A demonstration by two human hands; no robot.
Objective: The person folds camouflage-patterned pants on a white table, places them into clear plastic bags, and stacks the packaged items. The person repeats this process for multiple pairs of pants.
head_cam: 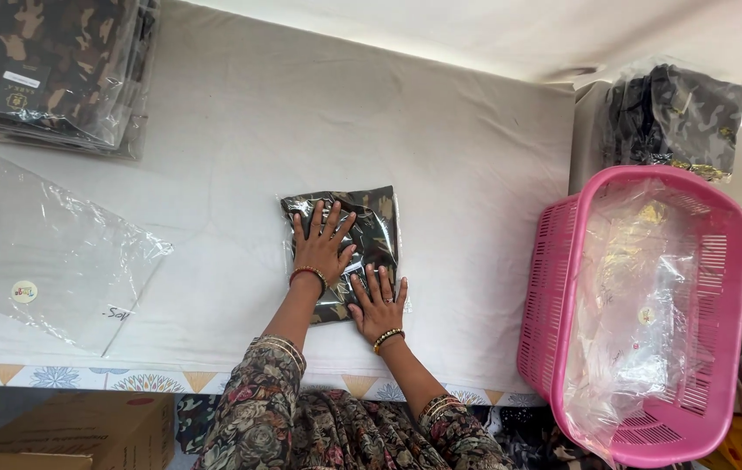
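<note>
Floral sleeves [258, 409] sit closest to my view, leading to the white table [240, 130]. I note a pink basket [649, 313] lined with clear plastic at the right edge, empty clear bags [40, 252] at left, and a stack of bagged camouflage garments [49, 70] in the far left corner. At centre lies one bagged camouflage garment [345, 248]. Left hand [323, 246] and right hand [379, 305] both press flat on it, fingers spread, gripping nothing.
</note>
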